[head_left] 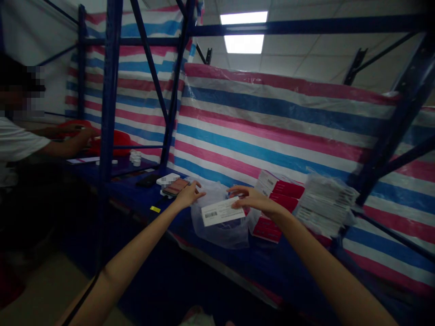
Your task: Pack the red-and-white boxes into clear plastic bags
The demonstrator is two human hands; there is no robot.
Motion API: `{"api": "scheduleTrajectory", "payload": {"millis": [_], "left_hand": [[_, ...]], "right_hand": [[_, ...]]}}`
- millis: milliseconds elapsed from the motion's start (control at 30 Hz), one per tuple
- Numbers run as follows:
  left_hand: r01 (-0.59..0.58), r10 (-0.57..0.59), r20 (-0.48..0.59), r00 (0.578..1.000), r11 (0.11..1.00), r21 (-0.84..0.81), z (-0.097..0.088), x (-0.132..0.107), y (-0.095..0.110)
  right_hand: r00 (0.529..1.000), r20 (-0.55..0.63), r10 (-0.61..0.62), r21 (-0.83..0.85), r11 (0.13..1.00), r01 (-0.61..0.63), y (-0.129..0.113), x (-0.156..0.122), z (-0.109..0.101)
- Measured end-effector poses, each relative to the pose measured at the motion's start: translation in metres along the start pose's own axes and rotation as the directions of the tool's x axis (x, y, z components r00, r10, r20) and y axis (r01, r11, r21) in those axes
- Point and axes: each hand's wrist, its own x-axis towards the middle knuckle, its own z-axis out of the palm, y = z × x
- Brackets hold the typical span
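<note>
My right hand (pixel 250 200) grips a flat white box with a barcode label (pixel 222 211) by its right end, holding it over a clear plastic bag (pixel 217 226) on the blue shelf (pixel 258 262). My left hand (pixel 190 194) rests with spread fingers on the bag's left upper edge, holding nothing. Just left of that hand lie a phone (pixel 174 186) and a small white box (pixel 166 179).
Red and white boxes (pixel 277 199) are stacked right of the bag, next to a bundle of white packs (pixel 324 203). A striped tarp (pixel 272 122) backs the rack. Blue uprights (pixel 108 90) stand left. Another person's arm (pixel 64 145) reaches over red items at far left.
</note>
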Motion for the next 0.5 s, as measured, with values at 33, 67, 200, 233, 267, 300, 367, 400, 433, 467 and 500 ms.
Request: {"api": "scheduleTrajectory", "payload": {"millis": [33, 67, 200, 233, 267, 300, 367, 400, 433, 467, 500], "left_hand": [[-0.013, 0.016, -0.047, 0.999, 0.999, 0.049, 0.001, -0.003, -0.001], [-0.022, 0.031, -0.084, 0.996, 0.994, 0.103, 0.002, -0.005, -0.001], [-0.031, 0.051, -0.081, 0.995, 0.972, 0.232, 0.006, -0.01, 0.001], [-0.032, 0.051, -0.07, 0.996, 0.968, 0.247, 0.007, -0.01, 0.002], [-0.031, 0.049, -0.064, 0.997, 0.966, 0.257, 0.008, -0.01, 0.003], [-0.03, 0.048, -0.063, 0.997, 0.964, 0.263, 0.009, -0.011, 0.004], [-0.029, 0.048, -0.063, 0.997, 0.963, 0.269, 0.01, -0.012, 0.005], [-0.029, 0.047, -0.063, 0.997, 0.963, 0.268, 0.009, -0.012, 0.005], [-0.03, 0.047, -0.061, 0.997, 0.965, 0.261, 0.007, -0.013, 0.004], [-0.033, 0.049, -0.056, 0.997, 0.967, 0.252, 0.004, -0.013, 0.004], [-0.038, 0.051, -0.048, 0.998, 0.97, 0.242, 0.001, -0.014, 0.003]], "right_hand": [[1.0, -0.011, 0.011, 0.001, 1.0, -0.011, 0.009, 0.008, 0.004], [0.999, -0.026, 0.022, 0.007, 1.0, -0.022, 0.017, 0.015, 0.008], [0.995, -0.081, 0.053, 0.026, 0.998, -0.051, 0.043, 0.036, 0.03], [0.995, -0.085, 0.045, 0.004, 0.999, -0.045, 0.049, 0.038, 0.039], [0.996, -0.087, 0.02, -0.041, 0.999, -0.024, 0.055, 0.039, 0.049], [0.996, -0.085, -0.024, -0.108, 0.994, 0.014, 0.061, 0.039, 0.058], [0.99, -0.046, -0.132, -0.279, 0.953, 0.114, 0.075, 0.036, 0.072], [0.984, -0.007, -0.176, -0.361, 0.918, 0.162, 0.082, 0.034, 0.075], [0.979, 0.04, -0.202, -0.434, 0.879, 0.199, 0.088, 0.031, 0.077], [0.976, 0.081, -0.203, -0.499, 0.839, 0.216, 0.093, 0.028, 0.077], [0.977, 0.106, -0.184, -0.56, 0.801, 0.212, 0.097, 0.026, 0.074]]}}
